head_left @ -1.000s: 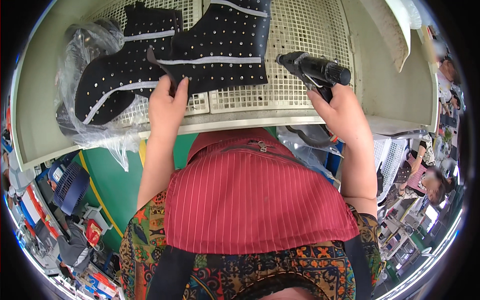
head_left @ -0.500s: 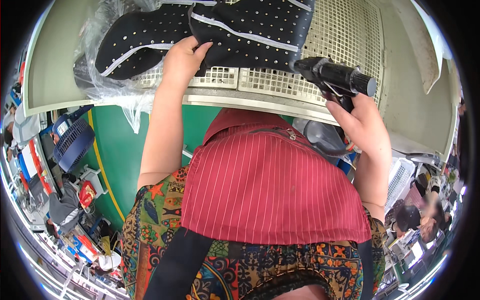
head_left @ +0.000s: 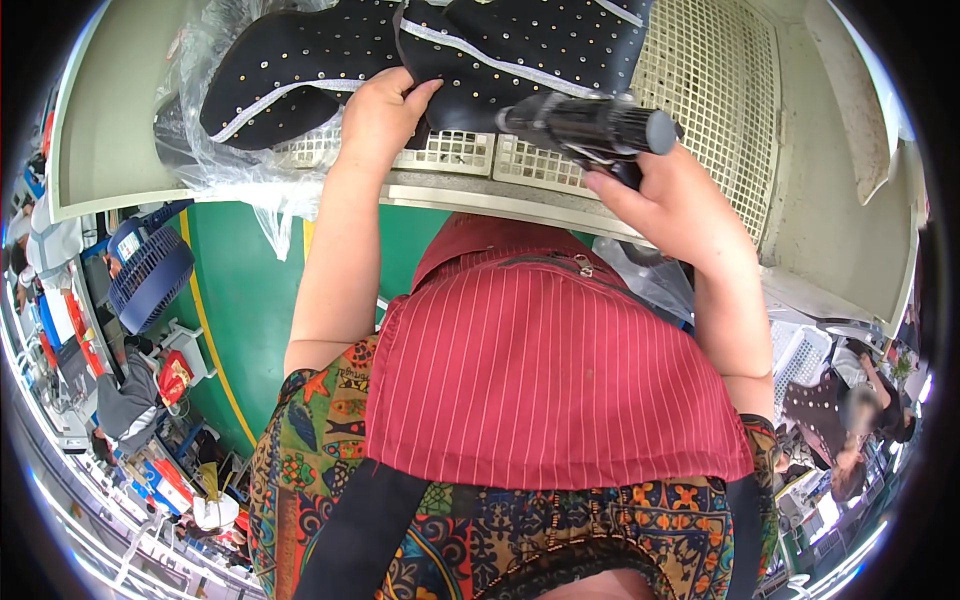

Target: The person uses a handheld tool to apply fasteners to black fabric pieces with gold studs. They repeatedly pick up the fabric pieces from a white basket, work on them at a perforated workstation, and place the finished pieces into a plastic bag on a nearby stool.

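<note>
Black sheet material (head_left: 315, 60) with small shiny studs and silvery-grey strips lies over the perforated bench at the top of the view. My left hand (head_left: 382, 118) grips its near edge, thumb and fingers closed at a fold. In my right hand (head_left: 680, 205) is a black pistol-shaped tool (head_left: 590, 125) with a thick round barrel. Its front end points left, close to the material's near right part. The fingers behind its handle are partly hidden, and I cannot make out its exact kind.
Cream grid panels (head_left: 715, 90) form the bench top, bounded by a raised front edge (head_left: 480, 197) and side walls. Crumpled clear plastic (head_left: 195, 140) lies at the left. A blue fan (head_left: 150, 275) stands on the left; a white basket (head_left: 798, 360) sits low right.
My right hand has carried the black tool left, over the material's near right part. The left hand keeps its grip; the bench and material appear slightly shifted right and up in view.
</note>
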`<state>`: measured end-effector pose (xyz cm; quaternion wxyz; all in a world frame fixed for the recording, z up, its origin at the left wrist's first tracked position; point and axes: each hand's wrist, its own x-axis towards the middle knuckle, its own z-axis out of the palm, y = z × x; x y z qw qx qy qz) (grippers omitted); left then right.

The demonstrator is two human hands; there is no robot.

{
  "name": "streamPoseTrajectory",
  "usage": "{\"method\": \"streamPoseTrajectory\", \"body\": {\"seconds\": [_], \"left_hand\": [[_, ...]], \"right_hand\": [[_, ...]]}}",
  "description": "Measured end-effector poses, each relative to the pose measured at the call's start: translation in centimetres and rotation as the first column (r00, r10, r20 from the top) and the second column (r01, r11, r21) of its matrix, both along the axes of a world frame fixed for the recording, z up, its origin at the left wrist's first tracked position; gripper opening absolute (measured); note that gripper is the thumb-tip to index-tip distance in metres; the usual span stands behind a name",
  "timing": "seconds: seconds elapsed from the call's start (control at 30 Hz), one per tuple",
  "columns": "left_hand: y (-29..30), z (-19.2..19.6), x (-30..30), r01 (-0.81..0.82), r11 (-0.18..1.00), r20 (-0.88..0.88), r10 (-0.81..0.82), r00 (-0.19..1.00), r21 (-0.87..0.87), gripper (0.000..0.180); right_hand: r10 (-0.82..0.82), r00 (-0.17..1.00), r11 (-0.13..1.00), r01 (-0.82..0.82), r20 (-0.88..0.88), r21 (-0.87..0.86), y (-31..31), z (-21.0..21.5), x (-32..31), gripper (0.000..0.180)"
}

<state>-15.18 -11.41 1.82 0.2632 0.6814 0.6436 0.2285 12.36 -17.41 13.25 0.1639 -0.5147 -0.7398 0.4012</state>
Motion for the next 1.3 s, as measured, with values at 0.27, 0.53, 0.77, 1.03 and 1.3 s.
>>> {"method": "streamPoseTrajectory", "body": {"seconds": [0.27,0.53,0.77,1.03,1.3], "left_hand": [[0.2,0.9,0.2,-0.022,0.986,0.066,0.033,0.997,-0.168,0.023],[0.4,5.1,2.9,0.239,0.806,-0.409,0.004,0.913,0.541,0.067],[4.0,5.9,3.9,0.638,0.765,-0.667,-0.432,0.608,0.087,0.049],[7.5,5.2,4.7,0.798,0.602,-0.528,-0.691,0.494,-0.041,0.017],[9.2,10.2,5.4,0.651,0.759,0.138,-0.648,0.749,0.023,0.015]], "right_hand": [[-0.210,0.960,0.974,0.222,0.187,-0.041,-3.0,0.1,7.4,0.028],[-0.497,0.868,0.826,0.472,-0.004,-0.309,-4.8,0.3,10.8,0.031],[-0.840,0.517,0.501,0.619,-0.167,-0.605,-4.4,-4.7,14.6,0.028],[-0.859,0.422,0.423,0.904,0.289,-0.064,-7.8,-7.0,15.2,0.056],[-0.799,0.571,0.601,0.767,-0.188,-0.226,-8.8,-5.4,5.9,0.048]]}}
